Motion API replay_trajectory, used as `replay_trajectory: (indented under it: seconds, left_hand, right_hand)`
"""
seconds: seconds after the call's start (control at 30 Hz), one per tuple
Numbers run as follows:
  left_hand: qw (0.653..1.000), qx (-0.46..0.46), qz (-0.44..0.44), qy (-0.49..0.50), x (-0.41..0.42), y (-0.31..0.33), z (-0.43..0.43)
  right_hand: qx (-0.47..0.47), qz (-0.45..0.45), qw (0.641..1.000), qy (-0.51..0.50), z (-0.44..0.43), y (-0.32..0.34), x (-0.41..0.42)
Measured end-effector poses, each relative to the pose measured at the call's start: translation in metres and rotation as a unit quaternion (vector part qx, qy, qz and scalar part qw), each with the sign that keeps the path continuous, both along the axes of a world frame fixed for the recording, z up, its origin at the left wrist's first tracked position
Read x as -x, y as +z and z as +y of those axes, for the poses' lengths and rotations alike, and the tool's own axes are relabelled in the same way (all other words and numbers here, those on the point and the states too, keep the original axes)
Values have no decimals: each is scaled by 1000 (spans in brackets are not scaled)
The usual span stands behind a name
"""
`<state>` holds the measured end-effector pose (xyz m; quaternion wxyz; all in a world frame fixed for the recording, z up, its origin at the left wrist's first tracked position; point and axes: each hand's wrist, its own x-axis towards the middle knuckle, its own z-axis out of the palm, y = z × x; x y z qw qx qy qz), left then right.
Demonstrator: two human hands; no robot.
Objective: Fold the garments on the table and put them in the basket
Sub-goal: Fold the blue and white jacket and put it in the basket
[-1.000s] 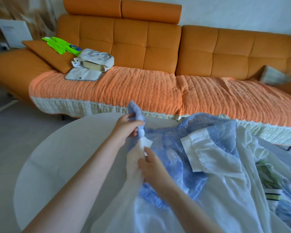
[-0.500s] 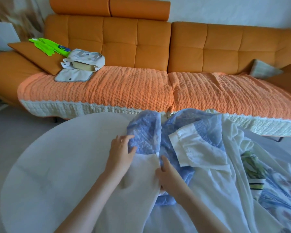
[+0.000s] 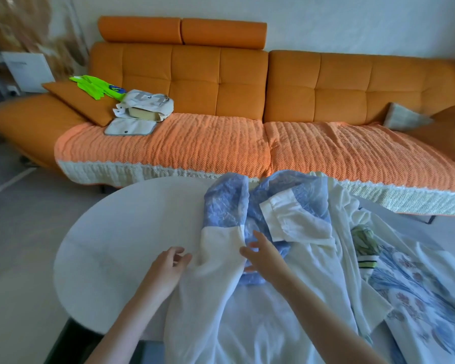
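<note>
From my seat at the feed, my left hand point(image 3: 168, 266) lies low over the white table point(image 3: 103, 232), palm down and fingers loosely bent. Its fingertips point(image 3: 185, 258) are at the left edge of a sleeve point(image 3: 221, 248) and grip nothing. My right hand point(image 3: 265, 256) is just across that sleeve, also palm down. Its fingers are spread wide over crumpled blue cloth and its thumb is turned toward the sleeve; it holds nothing either.

On the orange sofa point(image 3: 221, 74), at the left, a bright green thing point(image 3: 95, 86) carries a small blue mark that I cannot read. The pale bag point(image 3: 145, 101) beside it bears big grey letters, too folded to make out.

The shirt point(image 3: 260, 324), white with blue parts, is spread across the right half of the table and heaped in the middle. The sleeve between my hands lies flat, its long axis running from me toward the sofa: white nearer me, blue at the far end. A second cuffed piece point(image 3: 294, 219) angles off to the right. Farther right, a flowered garment point(image 3: 418, 290) lies partly under the shirt.
</note>
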<state>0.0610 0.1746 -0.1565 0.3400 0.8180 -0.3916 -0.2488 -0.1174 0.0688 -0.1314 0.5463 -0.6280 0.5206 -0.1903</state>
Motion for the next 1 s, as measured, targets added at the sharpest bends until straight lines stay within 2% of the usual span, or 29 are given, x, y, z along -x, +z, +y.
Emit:
replay_trajectory:
  seconds: [0.13, 0.23, 0.4, 0.47, 0.57, 0.67, 0.77, 0.87, 0.9, 1.0]
  left_hand:
    - [999, 4, 31, 15, 13, -6, 54]
    - [996, -1, 94, 2, 34, -7, 93]
    - [997, 0, -54, -50, 77, -22, 136]
    - [997, 31, -57, -42, 90, -25, 144]
    - [996, 50, -70, -21, 97, -25, 151]
    - [993, 69, -95, -22, 102, -20, 154]
    - [983, 146, -104, -31, 105, -8, 157]
    - [979, 205, -18, 8, 110, -1, 158]
    - [980, 197, 18, 27, 111, -3, 157]
    - [992, 112, 42, 43, 118, -14, 153]
  right_hand:
    - [57, 47, 997, 12, 22, 6, 12]
    - [32, 15, 999, -2, 41, 6, 17]
    - [-66, 8, 998, 24, 73, -2, 16]
    - [-83, 36, 995, 49, 86, -4, 16]
    - [-63, 55, 995, 53, 96, -8, 13]
    - [-50, -16, 999, 7, 101, -3, 4]
    - [-59, -131, 990, -1, 102, 11, -2]
    - [-83, -198, 976, 25, 103, 23, 0]
    - [-91, -205, 974, 27, 104, 23, 2]
    - [-103, -194, 975, 17, 107, 15, 5]
